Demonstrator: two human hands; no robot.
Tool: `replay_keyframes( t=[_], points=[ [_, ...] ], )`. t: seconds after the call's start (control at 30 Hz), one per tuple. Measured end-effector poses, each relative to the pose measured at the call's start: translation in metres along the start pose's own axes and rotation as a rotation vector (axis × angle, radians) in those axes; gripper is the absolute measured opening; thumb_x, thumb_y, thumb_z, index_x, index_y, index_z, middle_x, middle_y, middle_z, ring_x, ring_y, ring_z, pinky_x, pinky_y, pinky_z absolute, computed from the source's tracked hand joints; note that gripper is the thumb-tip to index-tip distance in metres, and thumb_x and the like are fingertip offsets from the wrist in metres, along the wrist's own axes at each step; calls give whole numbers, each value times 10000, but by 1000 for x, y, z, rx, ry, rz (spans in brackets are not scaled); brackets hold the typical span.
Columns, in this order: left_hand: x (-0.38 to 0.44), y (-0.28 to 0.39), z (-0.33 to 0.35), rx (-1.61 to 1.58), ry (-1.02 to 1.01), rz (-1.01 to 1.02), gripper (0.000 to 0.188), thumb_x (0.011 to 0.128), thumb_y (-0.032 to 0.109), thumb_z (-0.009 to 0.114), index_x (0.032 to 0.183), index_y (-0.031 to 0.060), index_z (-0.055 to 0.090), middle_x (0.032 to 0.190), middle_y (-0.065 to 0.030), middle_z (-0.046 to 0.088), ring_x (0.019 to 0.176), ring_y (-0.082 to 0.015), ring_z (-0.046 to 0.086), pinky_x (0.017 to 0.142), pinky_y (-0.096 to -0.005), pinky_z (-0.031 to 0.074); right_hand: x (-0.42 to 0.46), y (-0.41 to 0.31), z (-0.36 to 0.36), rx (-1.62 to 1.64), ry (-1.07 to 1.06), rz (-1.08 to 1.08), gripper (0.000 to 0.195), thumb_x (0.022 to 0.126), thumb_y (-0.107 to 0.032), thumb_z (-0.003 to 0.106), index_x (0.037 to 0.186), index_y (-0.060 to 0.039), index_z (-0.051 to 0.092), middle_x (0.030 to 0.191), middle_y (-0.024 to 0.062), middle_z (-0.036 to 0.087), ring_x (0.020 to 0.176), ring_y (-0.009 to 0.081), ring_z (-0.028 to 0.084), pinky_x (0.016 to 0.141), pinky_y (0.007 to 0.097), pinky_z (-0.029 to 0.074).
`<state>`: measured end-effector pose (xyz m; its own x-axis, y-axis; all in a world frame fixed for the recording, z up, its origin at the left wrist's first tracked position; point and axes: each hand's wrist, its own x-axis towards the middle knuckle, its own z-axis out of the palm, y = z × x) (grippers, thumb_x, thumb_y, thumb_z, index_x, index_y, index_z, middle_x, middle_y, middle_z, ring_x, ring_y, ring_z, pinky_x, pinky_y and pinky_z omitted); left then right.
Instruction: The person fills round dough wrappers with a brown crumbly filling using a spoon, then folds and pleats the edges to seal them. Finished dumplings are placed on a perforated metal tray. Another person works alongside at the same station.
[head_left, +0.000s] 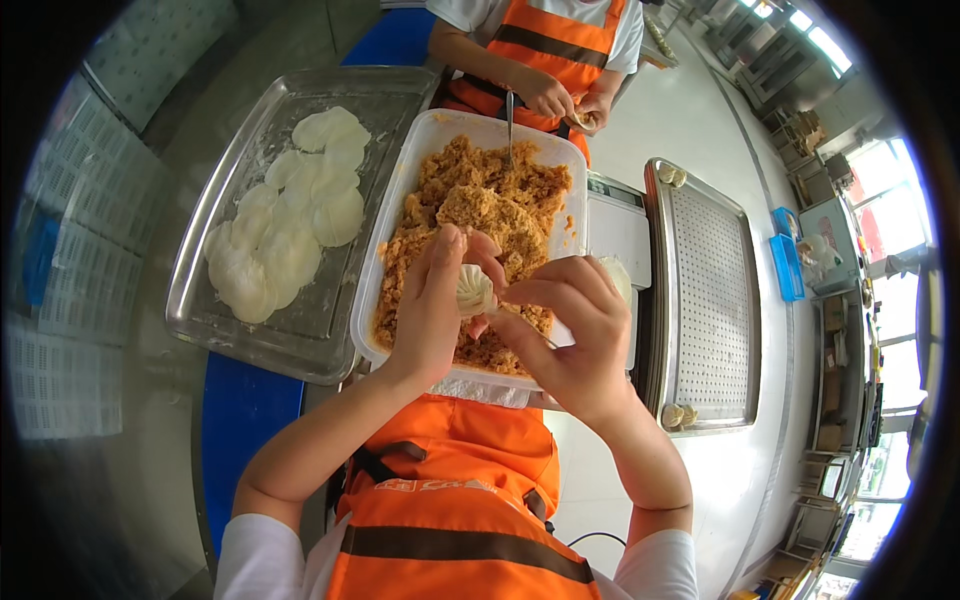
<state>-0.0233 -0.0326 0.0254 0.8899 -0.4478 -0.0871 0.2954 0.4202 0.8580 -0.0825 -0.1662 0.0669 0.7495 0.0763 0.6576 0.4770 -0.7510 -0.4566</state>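
Note:
A pleated dough bun is cupped in my left hand, above a white plastic tub of orange-brown minced filling. The thumb and index finger of my right hand pinch the bun's edge. A metal utensil handle stands up from the filling at the far end. Left of the tub, a metal tray holds overlapping round dough wrappers. Another dough wrapper lies partly hidden behind my right hand, by a white scale.
A co-worker in an orange apron holds a filled wrapper across the tub. On the right, a perforated metal tray bears a few small buns at two corners. Blue baskets lie farther right.

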Motion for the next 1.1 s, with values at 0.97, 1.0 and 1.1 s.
replay_keyframes(
  t=[0.97, 1.0, 1.1],
  points=[
    [-5, 16, 10, -1, -146, 187, 488, 993, 487, 325, 1129, 49, 492, 845, -59, 549, 674, -100, 541, 498, -249, 416, 13, -6, -15, -203, -80, -261, 193, 625, -83, 702, 805, -92, 632, 812, 0, 568, 711, 177, 564, 540, 291, 492],
    [-4, 19, 8, -110, -171, -1, 500, 988, 506, 325, 1118, 59, 506, 803, -53, 557, 633, -95, 547, 448, -247, 400, 14, -6, -15, -241, -107, -286, 197, 621, -91, 704, 805, -94, 633, 817, -1, 568, 718, 177, 565, 546, 291, 495],
    [2, 17, -2, -90, -202, -287, 489, 984, 518, 323, 1066, 88, 540, 730, -28, 569, 522, -110, 543, 381, -262, 372, 16, -4, -14, -289, -165, -303, 207, 611, -113, 711, 803, -98, 634, 826, -3, 569, 739, 178, 566, 564, 294, 501]
  ],
)
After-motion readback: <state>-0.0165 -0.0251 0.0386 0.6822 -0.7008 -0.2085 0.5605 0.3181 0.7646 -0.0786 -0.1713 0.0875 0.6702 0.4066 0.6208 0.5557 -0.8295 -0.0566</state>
